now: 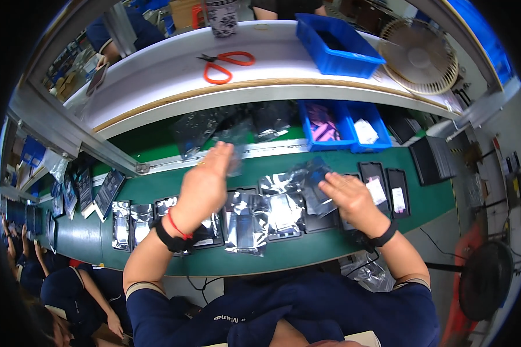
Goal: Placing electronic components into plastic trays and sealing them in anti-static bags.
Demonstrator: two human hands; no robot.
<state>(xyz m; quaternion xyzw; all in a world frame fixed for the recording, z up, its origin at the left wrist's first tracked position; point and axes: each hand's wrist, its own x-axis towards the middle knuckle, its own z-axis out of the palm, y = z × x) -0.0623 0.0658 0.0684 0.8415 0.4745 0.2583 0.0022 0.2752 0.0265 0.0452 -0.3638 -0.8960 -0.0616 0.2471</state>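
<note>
My left hand [205, 185] reaches over the back rail, its fingers long and pressed together. A clear plastic bag [235, 165] lies against those fingers, and my thumb is hidden. Farther right, my right hand [353, 199] has its fingers closed at the edge of a clear bag [314, 188], which looks dark and is smeared by motion. Below it is a row of black trays, some with silvery bags on top. One bag with a dark flat piece [244, 222] lies between my arms. Two trays with white labels, including a black tray [398, 194], lie right of my right hand.
Loose clear bags [197, 130] lie under the shelf beside blue bins [330, 139]. The shelf above holds orange-handled scissors [226, 61], a blue bin [341, 52] and a fan [419, 55]. Stacked black trays [431, 161] stand at right. Other people sit at lower left.
</note>
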